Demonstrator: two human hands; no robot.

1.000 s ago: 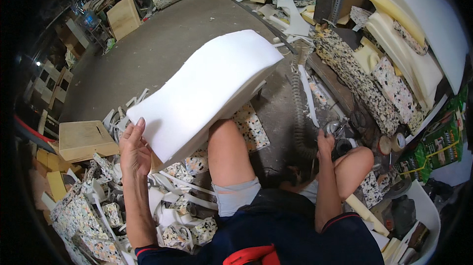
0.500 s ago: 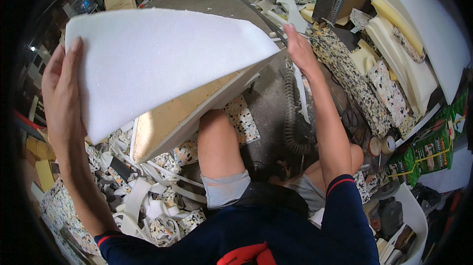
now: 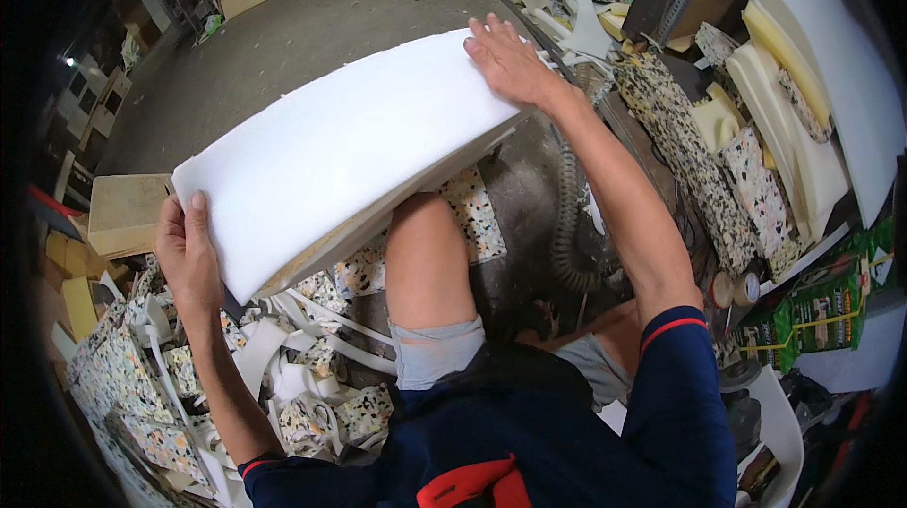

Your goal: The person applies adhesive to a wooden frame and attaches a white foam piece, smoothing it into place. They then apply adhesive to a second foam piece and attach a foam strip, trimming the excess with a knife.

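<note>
A white foam sheet [image 3: 350, 149] lies over a wooden-looking board [image 3: 312, 260], with only a strip of the board showing along the near edge. My left hand [image 3: 189, 241] is closed on the sheet's left end, thumb on top and fingers underneath. At the sheet's far right end my right hand [image 3: 510, 59] lies flat on top, fingers outstretched. My bare knee [image 3: 425, 234] is just under the board's near side. How the board is held up beneath the sheet is hidden.
Foam offcuts [image 3: 283, 357] are heaped on the floor at my left. A coiled hose [image 3: 567, 215] hangs at the right of my knee. Speckled foam slabs [image 3: 680, 163] and a large curved white sheet [image 3: 831, 64] stand to the right. Green packages [image 3: 822, 309] lie nearby.
The foam sheet has come down flat onto the board, its left end lowered by my left hand. My right hand has moved from beside the right corner onto the sheet's top, fingers spread.
</note>
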